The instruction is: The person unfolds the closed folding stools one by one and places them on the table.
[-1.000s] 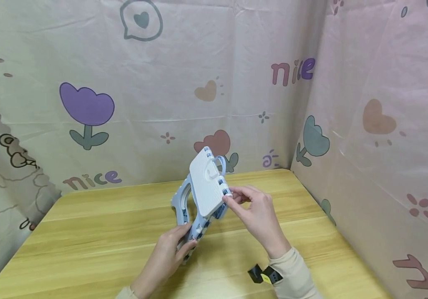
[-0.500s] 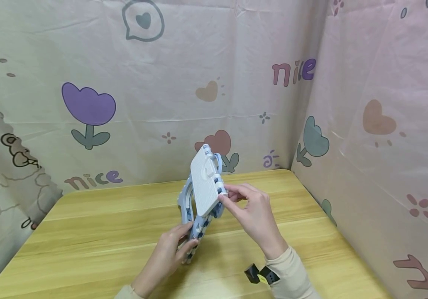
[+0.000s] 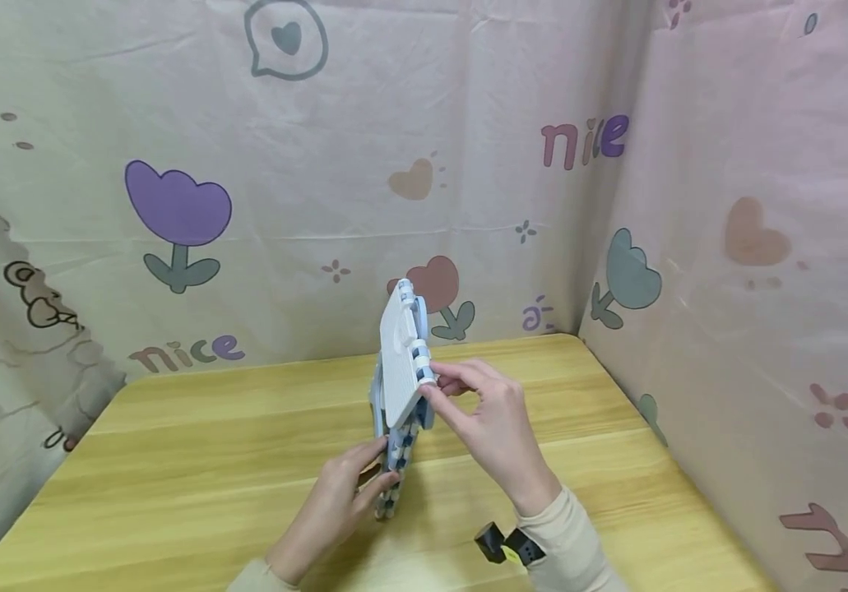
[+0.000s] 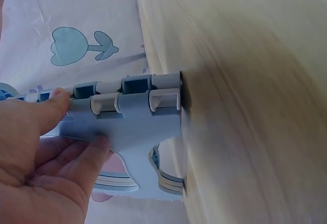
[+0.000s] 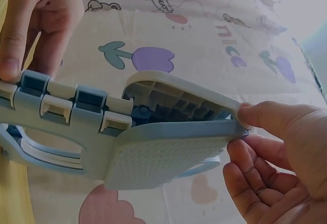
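Observation:
A blue and white plastic folding stool [image 3: 397,362] stands on end over the table, seen nearly edge-on in the head view. My left hand [image 3: 338,485] grips its lower leg part by the hinges, thumb on one side and fingers on the other. At the upper panel's corner, my right hand [image 3: 493,419] pinches the edge between thumb and index finger. In the right wrist view the two seat halves [image 5: 168,142] form a narrow V, showing the ribbed inside. The leg end [image 4: 153,112] meets the wooden table in the left wrist view.
The wooden table [image 3: 231,444] reaches back to a printed cloth [image 3: 305,189] hung behind it. Another cloth wall [image 3: 764,329] runs along the right side. A black device [image 3: 505,543] is strapped at the right wrist.
The stool has turned toward edge-on, so less of its white panel and leg opening shows. My right hand has shifted left with the corner; my left hand has moved slightly right.

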A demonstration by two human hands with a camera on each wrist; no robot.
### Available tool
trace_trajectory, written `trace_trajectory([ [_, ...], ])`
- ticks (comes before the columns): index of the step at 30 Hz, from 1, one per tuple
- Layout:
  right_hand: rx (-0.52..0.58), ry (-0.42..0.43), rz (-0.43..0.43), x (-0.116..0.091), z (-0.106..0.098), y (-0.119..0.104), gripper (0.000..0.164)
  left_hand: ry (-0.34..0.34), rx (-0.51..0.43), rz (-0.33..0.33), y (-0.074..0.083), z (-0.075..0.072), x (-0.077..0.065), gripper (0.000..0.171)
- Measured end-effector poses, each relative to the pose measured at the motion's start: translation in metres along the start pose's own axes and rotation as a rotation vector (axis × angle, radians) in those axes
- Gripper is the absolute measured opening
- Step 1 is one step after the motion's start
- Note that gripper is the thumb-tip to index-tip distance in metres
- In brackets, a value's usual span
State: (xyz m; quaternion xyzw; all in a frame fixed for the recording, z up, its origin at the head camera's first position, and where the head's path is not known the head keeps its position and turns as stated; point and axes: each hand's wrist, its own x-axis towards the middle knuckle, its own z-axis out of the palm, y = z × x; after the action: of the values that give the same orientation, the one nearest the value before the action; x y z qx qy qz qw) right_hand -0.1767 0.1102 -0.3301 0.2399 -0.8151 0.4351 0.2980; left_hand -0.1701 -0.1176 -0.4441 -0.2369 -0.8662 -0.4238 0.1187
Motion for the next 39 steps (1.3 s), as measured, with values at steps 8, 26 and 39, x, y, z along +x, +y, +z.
trace_trajectory([
  [8,0.038,-0.002,-0.012,0.003,0.003,-0.003,0.029,-0.038,-0.039,-0.007,0.000,0.001,0.003,0.051],
  [26,0.100,-0.041,-0.041,0.009,0.014,-0.010,0.030,-0.020,-0.048,0.069,0.001,0.006,0.007,0.045],
  [39,0.088,-0.152,0.055,-0.004,0.017,0.003,0.046,-0.033,-0.048,0.034,-0.002,0.005,0.004,0.049],
])
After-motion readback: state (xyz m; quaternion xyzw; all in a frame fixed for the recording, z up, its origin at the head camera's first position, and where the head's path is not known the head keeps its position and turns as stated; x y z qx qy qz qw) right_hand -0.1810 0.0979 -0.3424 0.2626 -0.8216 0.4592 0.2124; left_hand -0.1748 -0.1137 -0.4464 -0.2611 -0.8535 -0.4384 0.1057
